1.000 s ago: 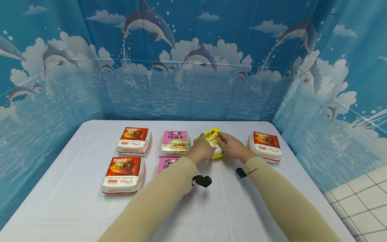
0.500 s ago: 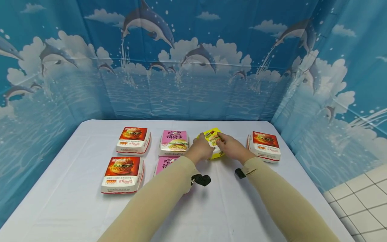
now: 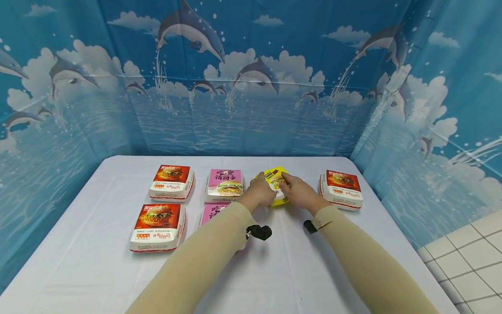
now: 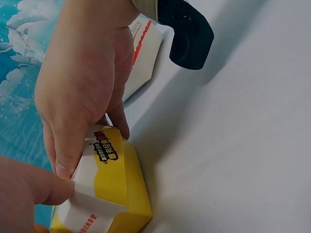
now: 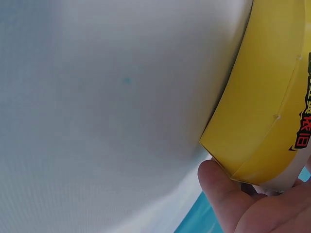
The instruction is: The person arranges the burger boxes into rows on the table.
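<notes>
A yellow-and-white burger box (image 3: 280, 201) with a burger picture on its lid sits on the back part of the table, right of centre. My left hand (image 3: 259, 192) grips its left side, thumb on top and fingers down along the wall. From the right, my right hand (image 3: 301, 192) holds the opposite side, its thumb also on the lid. In the left wrist view, both thumbs come close together on top of the yellow box (image 4: 114, 182). The right wrist view shows a fingertip (image 5: 216, 179) at a lower corner of the box.
Two pink burger boxes (image 3: 225, 185) stand left of the hands, the nearer one partly hidden by the left sleeve. Further left are two red-and-white burger boxes (image 3: 158, 226), with another red-and-white box (image 3: 342, 189) at the right. A dolphin-print curtain (image 3: 243, 117) surrounds the white table (image 3: 78, 261).
Both hands keep hold of the yellow box with almost no movement. The whole head view shifts very slightly, so everything appears a little further left.
</notes>
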`<state>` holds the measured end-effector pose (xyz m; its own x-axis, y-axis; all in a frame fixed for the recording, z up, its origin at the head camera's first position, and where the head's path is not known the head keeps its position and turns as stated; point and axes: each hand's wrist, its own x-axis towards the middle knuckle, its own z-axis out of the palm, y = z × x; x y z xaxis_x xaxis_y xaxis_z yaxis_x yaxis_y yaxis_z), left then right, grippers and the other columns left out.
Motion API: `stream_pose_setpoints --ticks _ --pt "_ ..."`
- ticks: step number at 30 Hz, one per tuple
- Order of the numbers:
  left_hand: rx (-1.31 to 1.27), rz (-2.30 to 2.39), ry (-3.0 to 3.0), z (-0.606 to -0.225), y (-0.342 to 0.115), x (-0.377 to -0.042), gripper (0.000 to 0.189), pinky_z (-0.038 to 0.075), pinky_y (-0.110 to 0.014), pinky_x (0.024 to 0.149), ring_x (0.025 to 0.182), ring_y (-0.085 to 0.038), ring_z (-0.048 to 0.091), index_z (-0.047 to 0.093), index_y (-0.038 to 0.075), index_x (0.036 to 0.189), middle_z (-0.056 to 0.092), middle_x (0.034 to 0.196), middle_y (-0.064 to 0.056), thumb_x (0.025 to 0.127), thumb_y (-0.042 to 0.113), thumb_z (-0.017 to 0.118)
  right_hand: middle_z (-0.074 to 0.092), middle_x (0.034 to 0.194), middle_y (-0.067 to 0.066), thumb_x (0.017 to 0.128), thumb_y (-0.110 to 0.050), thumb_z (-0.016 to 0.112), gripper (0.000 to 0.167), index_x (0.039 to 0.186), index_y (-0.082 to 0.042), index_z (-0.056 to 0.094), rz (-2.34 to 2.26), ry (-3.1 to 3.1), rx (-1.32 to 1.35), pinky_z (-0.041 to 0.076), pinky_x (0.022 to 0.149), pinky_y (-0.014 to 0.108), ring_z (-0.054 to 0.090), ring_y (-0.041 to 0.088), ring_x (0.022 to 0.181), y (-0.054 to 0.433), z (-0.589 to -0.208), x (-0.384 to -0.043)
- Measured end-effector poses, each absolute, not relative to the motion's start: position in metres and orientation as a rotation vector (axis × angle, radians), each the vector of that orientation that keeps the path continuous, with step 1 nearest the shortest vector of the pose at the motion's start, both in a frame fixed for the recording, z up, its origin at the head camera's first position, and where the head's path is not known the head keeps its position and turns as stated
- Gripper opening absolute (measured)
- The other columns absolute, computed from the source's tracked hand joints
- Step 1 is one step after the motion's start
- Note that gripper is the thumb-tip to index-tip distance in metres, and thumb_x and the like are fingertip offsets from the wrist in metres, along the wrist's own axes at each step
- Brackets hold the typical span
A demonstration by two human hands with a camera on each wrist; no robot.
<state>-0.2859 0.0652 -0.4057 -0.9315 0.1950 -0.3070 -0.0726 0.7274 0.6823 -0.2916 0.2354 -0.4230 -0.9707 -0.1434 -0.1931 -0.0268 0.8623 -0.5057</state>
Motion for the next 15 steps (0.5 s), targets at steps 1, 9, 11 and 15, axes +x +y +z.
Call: stream_pose_setpoints --ticks 1,9,11,15 --pt "0.101 1.035 2.573 -0.406 0.065 -0.286 0.089 0.052 -0.041 0.105 0.126 -0.03 0.052 0.015 0.012 0.17 0.038 0.161 -0.023 0.1 0.026 0.068 0.029 0.171 0.023 0.114 -0.04 0.04 0.066 0.169 -0.009 0.022 -0.754 2.815 -0.128 0.028 0.128 0.058 0.029 0.042 0.159 0.235 -0.423 -0.291" --pt "0.131 1.013 2.569 -0.406 0.064 -0.287 0.09 0.053 -0.039 0.103 0.125 -0.029 0.054 0.014 0.012 0.17 0.037 0.163 -0.022 0.101 0.03 0.069 0.033 0.167 0.028 0.114 -0.04 0.035 0.065 0.168 -0.006 0.022 -0.688 2.864 -0.138 0.03 0.128 0.058 0.032 0.043 0.157 0.231 -0.421 -0.284" --pt "0.136 1.016 2.563 -0.406 0.063 -0.288 0.089 0.054 -0.038 0.102 0.126 -0.03 0.053 0.014 0.012 0.17 0.036 0.164 -0.021 0.101 0.028 0.068 0.033 0.167 0.028 0.115 -0.039 0.035 0.065 0.168 -0.007 0.021 -0.68 2.868 -0.125 0.03 0.127 0.058 0.033 0.042 0.156 0.23 -0.421 -0.283" --pt "0.16 1.018 2.555 -0.404 0.062 -0.288 0.088 0.052 -0.037 0.101 0.128 -0.029 0.05 0.013 0.01 0.17 0.033 0.167 -0.021 0.101 0.021 0.066 0.033 0.168 0.026 0.114 -0.04 0.035 0.065 0.169 -0.009 0.018 -0.68 2.863 -0.085 0.031 0.127 0.057 0.034 0.04 0.156 0.229 -0.421 -0.281"
